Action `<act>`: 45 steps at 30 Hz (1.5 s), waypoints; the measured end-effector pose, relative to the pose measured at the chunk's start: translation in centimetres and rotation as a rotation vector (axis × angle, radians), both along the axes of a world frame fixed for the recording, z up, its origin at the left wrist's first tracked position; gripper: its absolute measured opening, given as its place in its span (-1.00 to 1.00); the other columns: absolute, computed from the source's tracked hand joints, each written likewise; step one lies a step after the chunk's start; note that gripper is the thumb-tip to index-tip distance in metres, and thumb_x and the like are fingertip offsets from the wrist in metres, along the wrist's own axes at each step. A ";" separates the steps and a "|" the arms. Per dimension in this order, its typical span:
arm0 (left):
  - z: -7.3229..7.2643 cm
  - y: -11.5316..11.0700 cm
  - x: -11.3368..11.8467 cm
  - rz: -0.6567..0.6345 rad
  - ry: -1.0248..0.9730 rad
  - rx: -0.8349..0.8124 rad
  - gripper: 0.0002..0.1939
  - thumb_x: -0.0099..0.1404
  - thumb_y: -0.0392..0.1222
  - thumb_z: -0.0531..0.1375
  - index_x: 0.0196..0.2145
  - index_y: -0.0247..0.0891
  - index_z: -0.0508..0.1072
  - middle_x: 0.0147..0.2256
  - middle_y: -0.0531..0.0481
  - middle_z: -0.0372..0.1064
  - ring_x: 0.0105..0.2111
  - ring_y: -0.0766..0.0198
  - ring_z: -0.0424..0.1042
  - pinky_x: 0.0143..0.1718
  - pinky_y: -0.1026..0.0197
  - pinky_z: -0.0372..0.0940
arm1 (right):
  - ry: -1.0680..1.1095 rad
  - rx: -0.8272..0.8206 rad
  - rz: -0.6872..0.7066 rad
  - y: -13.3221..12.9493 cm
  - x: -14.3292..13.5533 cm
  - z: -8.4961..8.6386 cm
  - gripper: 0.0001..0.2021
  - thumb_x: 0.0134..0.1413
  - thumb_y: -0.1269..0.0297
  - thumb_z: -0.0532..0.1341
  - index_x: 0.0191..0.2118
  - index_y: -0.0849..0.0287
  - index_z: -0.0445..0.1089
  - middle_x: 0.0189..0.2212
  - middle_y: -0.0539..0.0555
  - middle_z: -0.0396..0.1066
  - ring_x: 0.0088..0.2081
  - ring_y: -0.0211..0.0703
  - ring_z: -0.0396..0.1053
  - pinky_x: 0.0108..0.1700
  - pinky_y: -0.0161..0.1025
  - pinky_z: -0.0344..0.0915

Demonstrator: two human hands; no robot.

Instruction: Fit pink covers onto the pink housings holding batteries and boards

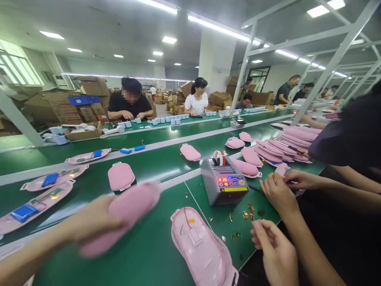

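My left hand [98, 220], smeared by motion, grips a long pink shell [137, 202] above the green table at the lower left. At the lower right is my right hand [275, 252], its thumb and fingers pinched together beside small gold pieces [248, 212]; whatever is between the fingertips is too small to name. An open pink shell [202, 246] lies between my hands, inside up, with a thin wire. Behind it stands a grey tape dispenser [224, 180] with a lit red display. A smaller pink cover [121, 176] rests beyond my left hand.
Pink shells with blue batteries [25, 212] lie at the left. A co-worker's hands [278, 194] work close by on the right, near piled pink shells [297, 137]. People sit across the green bench [166, 137] with light-blue parts. A white metal frame [244, 69] rises behind.
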State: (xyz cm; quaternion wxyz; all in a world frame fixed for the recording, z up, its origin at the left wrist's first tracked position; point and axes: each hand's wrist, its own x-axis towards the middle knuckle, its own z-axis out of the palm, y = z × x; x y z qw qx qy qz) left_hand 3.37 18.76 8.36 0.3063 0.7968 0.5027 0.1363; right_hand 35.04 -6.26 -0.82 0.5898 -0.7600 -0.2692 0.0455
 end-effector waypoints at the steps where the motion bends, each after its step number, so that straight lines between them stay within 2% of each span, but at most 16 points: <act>1: 0.8 2.4 1.9 0.051 0.075 -0.029 -0.72 -0.06 0.02 0.30 -0.40 -0.18 0.53 -0.40 -0.14 0.56 -0.40 -0.17 0.55 -0.43 -0.02 0.41 | 0.091 0.002 0.005 0.6 0.4 -0.3 -0.42 -0.08 -0.29 0.24 -0.31 0.25 0.46 -0.48 0.19 0.44 -0.51 -0.05 0.41 -0.57 -0.20 0.38; 4: 2.2 9.5 8.7 0.125 0.144 0.010 -0.61 -0.03 0.02 0.35 -0.36 -0.36 0.48 -0.25 -0.39 0.53 -0.27 -0.27 0.53 -0.35 -0.05 0.40 | 0.418 0.064 0.077 3.0 0.9 -0.1 -0.28 -0.24 -0.37 0.30 -0.29 0.33 0.46 -0.40 0.22 0.48 -0.51 -0.17 0.39 -0.59 -0.36 0.30; 6: 2.0 12.7 12.6 0.110 0.135 0.013 -0.57 0.05 0.00 0.34 -0.28 -0.43 0.46 -0.17 -0.43 0.51 -0.22 -0.18 0.53 -0.27 -0.01 0.41 | 0.586 0.141 0.100 4.5 0.9 0.5 -0.27 -0.29 -0.32 0.36 -0.24 0.35 0.46 -0.33 0.24 0.49 -0.49 -0.23 0.39 -0.58 -0.41 0.28; 8: 1.5 14.2 14.8 0.084 0.120 0.029 -0.55 0.11 -0.05 0.33 -0.19 -0.50 0.44 -0.11 -0.43 0.48 -0.16 -0.12 0.52 -0.19 0.00 0.40 | 0.712 0.190 0.097 5.5 0.9 1.0 -0.30 -0.36 -0.23 0.44 -0.23 0.34 0.46 -0.29 0.24 0.50 -0.48 -0.22 0.40 -0.54 -0.40 0.33; 11: 0.7 12.9 15.5 0.013 0.066 0.126 -0.60 0.26 -0.15 0.21 -0.07 -0.55 0.40 0.00 -0.35 0.42 0.09 -0.19 0.36 0.06 -0.02 0.29 | 0.804 0.218 0.091 5.6 1.3 1.1 -0.34 -0.53 -0.11 0.51 -0.30 0.31 0.46 -0.33 0.20 0.49 -0.48 -0.19 0.40 -0.50 -0.32 0.40; 13: 0.2 10.0 14.8 -0.102 0.012 0.178 -0.66 0.36 -0.21 0.06 0.00 -0.46 0.41 0.07 -0.20 0.40 0.22 -0.17 0.21 0.19 0.00 0.17 | 0.784 0.241 0.058 4.8 1.3 0.6 -0.38 -0.57 -0.08 0.52 -0.35 0.27 0.45 -0.39 0.15 0.47 -0.49 -0.20 0.38 -0.49 -0.33 0.41; 16: -1.3 4.3 13.5 -0.401 -0.016 0.098 -0.72 0.30 -0.25 0.14 -0.05 -0.23 0.51 0.01 0.01 0.48 0.10 0.05 0.36 0.16 0.14 0.22 | 0.621 0.147 0.029 3.0 0.0 -0.5 -0.45 -0.45 -0.14 0.47 -0.38 0.22 0.46 -0.44 0.13 0.44 -0.49 -0.18 0.37 -0.49 -0.31 0.43; 19: -3.6 -0.6 12.4 -0.700 -0.080 -0.111 -0.74 0.28 -0.25 0.17 -0.09 -0.19 0.56 -0.06 0.00 0.52 -0.04 0.17 0.47 0.06 0.20 0.31 | 0.225 -0.120 0.192 2.0 -2.8 -1.3 -0.53 -0.15 -0.12 0.32 -0.20 0.14 0.51 -0.28 0.15 0.48 -0.32 -0.04 0.47 -0.32 -0.19 0.49; 21: -4.9 -2.6 11.8 -0.785 -0.181 -0.228 -0.69 0.40 -0.21 0.04 -0.05 -0.22 0.53 -0.03 -0.07 0.51 -0.03 0.17 0.46 0.04 0.17 0.32 | -0.013 -0.255 0.339 2.4 -4.8 -1.3 -0.52 -0.02 0.01 0.22 0.03 0.07 0.44 -0.13 0.13 0.47 -0.16 0.02 0.48 -0.14 -0.09 0.48; 23: -5.9 -3.9 11.0 -0.771 -0.235 -0.251 -0.67 0.43 -0.18 0.00 -0.05 -0.24 0.53 -0.04 -0.10 0.50 -0.06 0.16 0.45 0.01 0.16 0.33 | -0.100 -0.326 0.449 3.2 -5.9 -1.0 -0.49 0.06 0.11 0.11 0.15 0.04 0.34 -0.10 0.11 0.47 -0.09 0.03 0.47 -0.08 -0.04 0.44; 26: -6.3 -5.7 8.9 -0.687 -0.226 -0.125 -0.65 0.40 -0.27 0.00 -0.02 -0.24 0.52 -0.08 -0.12 0.48 -0.08 0.14 0.43 0.02 0.13 0.32 | -0.072 -0.374 0.586 4.1 -5.5 -0.3 -0.58 0.13 0.10 0.04 0.07 0.02 0.36 -0.15 0.08 0.49 -0.09 0.01 0.48 -0.09 -0.06 0.42; 31: -5.8 -9.0 2.7 -0.502 -0.157 -0.048 -0.57 0.44 -0.28 -0.10 0.07 -0.23 0.48 -0.07 -0.18 0.43 -0.08 0.12 0.44 0.02 0.11 0.33 | -0.370 -0.270 0.495 3.9 -2.5 1.9 -0.58 0.21 -0.01 0.05 0.09 0.03 0.34 -0.11 0.04 0.49 -0.19 -0.08 0.51 -0.20 -0.21 0.42; 35: -5.4 -10.7 -2.1 -0.353 0.007 0.098 -0.57 0.41 -0.32 -0.09 0.03 -0.23 0.50 0.09 -0.27 0.34 0.05 -0.01 0.37 0.07 -0.04 0.31 | -0.627 -0.227 0.723 5.4 -3.4 4.3 -0.61 0.30 0.13 0.03 0.18 -0.03 0.28 -0.12 -0.03 0.49 -0.21 -0.23 0.51 -0.23 -0.35 0.40; 40: -4.5 -11.7 -3.6 -0.577 0.034 0.230 -0.68 0.32 -0.25 0.15 0.02 -0.14 0.48 0.20 -0.14 0.29 0.19 -0.03 0.26 0.25 -0.13 0.15 | -0.701 -0.186 0.850 7.7 -6.2 5.9 -0.61 0.32 0.24 -0.01 0.20 -0.01 0.27 -0.12 -0.01 0.50 -0.18 -0.24 0.51 -0.25 -0.37 0.41; 43: -3.9 -12.5 -4.0 -0.700 0.111 0.205 -0.36 0.16 -0.05 0.35 0.19 -0.14 0.36 0.29 -0.21 0.16 0.24 -0.18 0.21 0.27 -0.22 0.09 | -0.712 -0.182 0.840 8.1 -6.0 6.0 -0.63 0.33 0.25 0.00 0.20 -0.04 0.26 -0.12 -0.05 0.49 -0.17 -0.27 0.50 -0.24 -0.39 0.41; 45: -3.9 -13.3 -5.3 -0.663 0.197 0.201 -0.23 0.11 0.05 0.38 0.24 -0.14 0.31 0.24 -0.29 0.23 0.14 -0.25 0.32 0.16 -0.24 0.22 | -0.720 -0.159 0.781 8.0 -5.5 5.9 -0.65 0.33 0.24 0.02 0.17 -0.07 0.27 -0.15 -0.09 0.50 -0.20 -0.31 0.50 -0.23 -0.40 0.41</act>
